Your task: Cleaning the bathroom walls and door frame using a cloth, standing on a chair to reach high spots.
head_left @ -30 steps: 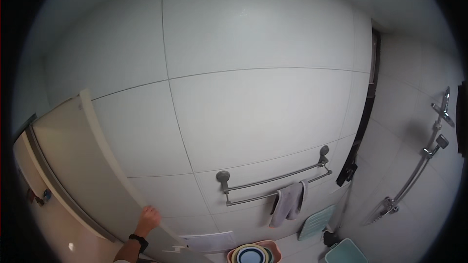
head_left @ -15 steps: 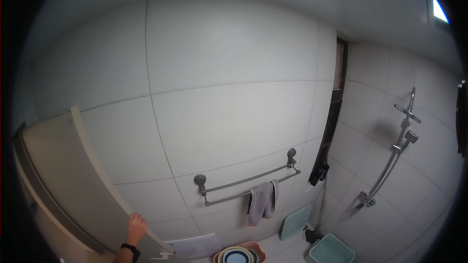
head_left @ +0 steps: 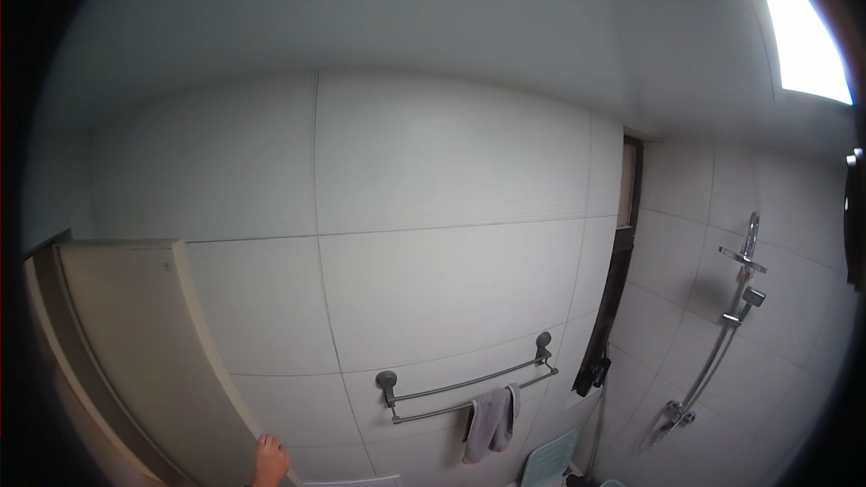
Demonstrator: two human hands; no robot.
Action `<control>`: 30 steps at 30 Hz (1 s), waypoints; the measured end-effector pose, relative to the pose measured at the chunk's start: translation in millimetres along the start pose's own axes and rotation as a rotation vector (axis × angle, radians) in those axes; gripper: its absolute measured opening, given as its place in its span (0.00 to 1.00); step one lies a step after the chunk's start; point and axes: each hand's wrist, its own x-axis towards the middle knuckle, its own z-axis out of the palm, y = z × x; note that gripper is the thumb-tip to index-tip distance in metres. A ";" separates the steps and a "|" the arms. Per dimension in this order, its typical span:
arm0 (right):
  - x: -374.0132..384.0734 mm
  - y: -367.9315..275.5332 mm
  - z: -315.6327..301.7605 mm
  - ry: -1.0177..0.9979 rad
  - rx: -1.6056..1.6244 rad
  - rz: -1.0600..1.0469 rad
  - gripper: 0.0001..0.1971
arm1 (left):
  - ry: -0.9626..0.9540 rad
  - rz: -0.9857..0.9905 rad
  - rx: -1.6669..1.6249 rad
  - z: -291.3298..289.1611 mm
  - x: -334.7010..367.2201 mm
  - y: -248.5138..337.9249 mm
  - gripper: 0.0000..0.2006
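Observation:
My left hand is at the lower edge of the view. Its fingers curl closed around the free edge of a beige door, which stands ajar on the left. The wrist and forearm below it are cut off by the picture's edge. My right hand is not in view.
A grey double towel rail on the tiled wall holds a grey towel. Below it leans a pale green slatted board. On the right are a chrome shower set, a narrow dark-framed window and a bright ceiling light.
The view has tilted upward, so more ceiling and light show and the basins near the floor have left the picture. My left hand still holds the door edge, now lower in view.

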 end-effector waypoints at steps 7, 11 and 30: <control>39.2 -83.1 86.4 -0.113 0.006 -0.202 0.20 | -0.316 -0.134 0.112 -38.1 12.9 23.2 0.13; 46.9 -161.0 154.1 -0.289 0.066 -0.365 0.25 | -0.194 -0.275 -0.228 -83.0 45.4 26.0 0.10; -260.0 -505.6 542.4 0.340 0.620 -2.616 0.26 | 0.488 -0.383 -0.242 -292.5 169.8 -92.0 0.25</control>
